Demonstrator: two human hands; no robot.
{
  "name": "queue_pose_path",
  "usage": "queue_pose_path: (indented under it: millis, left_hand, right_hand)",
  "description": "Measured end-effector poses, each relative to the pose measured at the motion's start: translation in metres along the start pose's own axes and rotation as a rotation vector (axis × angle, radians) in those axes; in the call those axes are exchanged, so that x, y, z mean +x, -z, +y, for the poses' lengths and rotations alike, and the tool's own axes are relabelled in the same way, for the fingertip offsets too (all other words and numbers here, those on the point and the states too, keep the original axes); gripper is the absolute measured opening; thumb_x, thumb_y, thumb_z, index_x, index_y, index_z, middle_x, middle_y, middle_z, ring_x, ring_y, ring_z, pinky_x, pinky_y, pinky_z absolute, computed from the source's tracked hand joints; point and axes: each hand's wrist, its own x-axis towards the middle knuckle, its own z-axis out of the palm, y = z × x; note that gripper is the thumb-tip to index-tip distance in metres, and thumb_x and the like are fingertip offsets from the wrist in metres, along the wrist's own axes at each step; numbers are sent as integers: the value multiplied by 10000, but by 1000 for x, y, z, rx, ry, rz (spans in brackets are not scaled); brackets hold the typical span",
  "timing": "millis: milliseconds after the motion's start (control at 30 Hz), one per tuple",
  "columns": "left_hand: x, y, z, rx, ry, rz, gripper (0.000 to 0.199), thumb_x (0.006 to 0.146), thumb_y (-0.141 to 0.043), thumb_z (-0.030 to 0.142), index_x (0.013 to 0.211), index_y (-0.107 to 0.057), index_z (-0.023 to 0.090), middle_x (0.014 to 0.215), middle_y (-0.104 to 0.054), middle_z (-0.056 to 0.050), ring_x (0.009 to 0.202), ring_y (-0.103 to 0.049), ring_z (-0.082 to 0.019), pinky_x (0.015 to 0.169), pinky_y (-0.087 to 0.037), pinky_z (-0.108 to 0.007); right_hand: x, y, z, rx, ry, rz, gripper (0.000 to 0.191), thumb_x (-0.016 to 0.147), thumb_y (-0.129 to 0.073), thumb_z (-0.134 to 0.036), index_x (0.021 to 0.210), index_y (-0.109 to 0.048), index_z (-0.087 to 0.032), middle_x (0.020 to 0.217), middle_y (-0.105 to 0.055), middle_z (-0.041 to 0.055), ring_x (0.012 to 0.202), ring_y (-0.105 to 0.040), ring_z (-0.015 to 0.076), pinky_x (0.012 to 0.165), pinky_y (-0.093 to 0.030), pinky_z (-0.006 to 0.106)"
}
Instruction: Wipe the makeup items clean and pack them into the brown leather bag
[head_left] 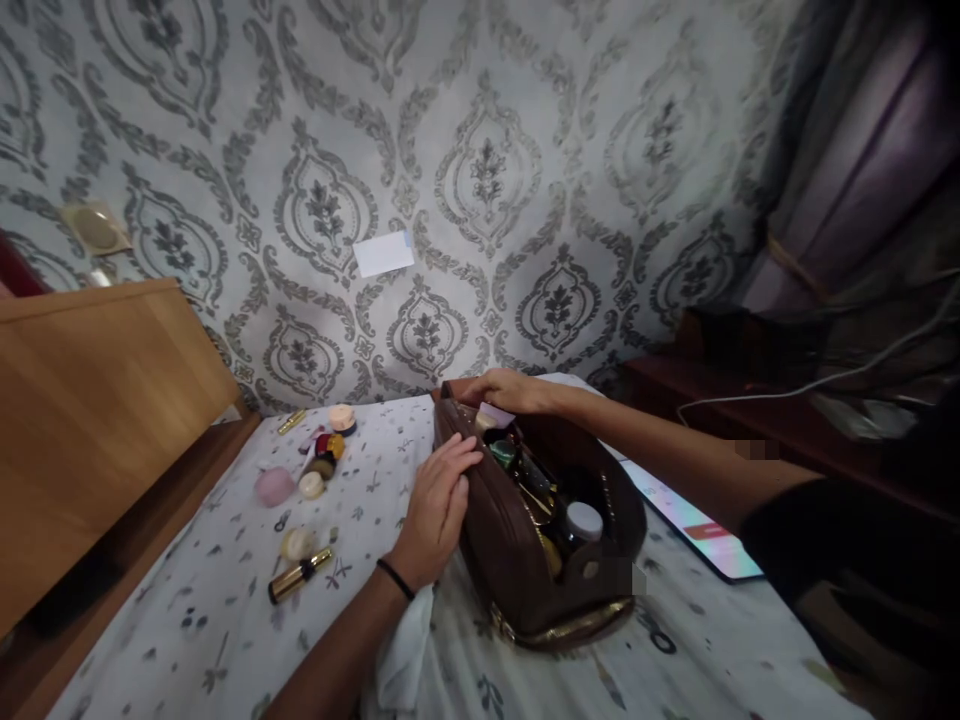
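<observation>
A dark brown bag [491,520] stands unzipped on the patterned white cloth, filled with cosmetics. Inside it are a jar with a white lid [584,521], a green item [502,455] and a pale pink item [495,416]. My left hand [439,505] lies against the bag's left side, fingers stretched over its edge. At the bag's far end, my right hand [506,390] reaches over the rim with its fingers bent; its fingertips are partly hidden, so what they hold cannot be made out.
Left of the bag lie a pink round item [275,486], a gold and black tube [300,575], small jars [342,419] and other cosmetics. A lit tablet [697,525] is at the right. A wooden panel [112,400] borders the left.
</observation>
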Motion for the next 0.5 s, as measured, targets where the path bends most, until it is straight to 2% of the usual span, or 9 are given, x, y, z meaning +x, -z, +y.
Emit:
queue_pose_path:
  millis: [100,233,333,400,500]
  left_hand:
    - [2,5,1,15,-20,-26,351,999,-317,227,1283,-523,238,1422,-529,-91,1406,-367,-219,1162,-304,-507]
    - [3,14,1,28,-59,-82,363,992,-320,207,1302,-508,228,1435,-512,-100,1415,-356,-213,1166,-311,-501]
    - [-1,23,1,57,-78,-94,376,970,-368,206,1324,-497,205,1414,-526,-124,1372,-423,-243,1136,-365,-499]
    - [-7,29,1,77,-67,-94,410,957,-389,220,1357,-472,195,1394,-541,-123,1333,-470,-260,1114,-401,-476]
    - [-20,40,-1,115,-25,-115,431,949,-348,194,1361,-475,200,1388,-544,-101,1315,-492,-235,1108,-413,-410]
  right_hand:
    - [-4,-1,-17,-44,-90,140,391,741,-443,-34,942,-762,-134,940,-759,53,936,-673,212,863,-474,276]
    - [-25,-10,-61,11,-39,282,338,843,-434,-124,1004,-732,-128,883,-753,76,840,-680,211,790,-503,299]
    - [-54,-30,-106,74,121,369,296,858,-443,-144,971,-716,-158,910,-737,76,845,-670,203,803,-509,320]
    - [-77,-51,-134,108,279,353,318,824,-438,-75,956,-707,-181,940,-727,78,902,-663,202,854,-502,339]
    - [-108,-93,-164,163,452,249,379,816,-421,-40,1012,-689,-222,984,-714,80,956,-652,205,864,-508,342]
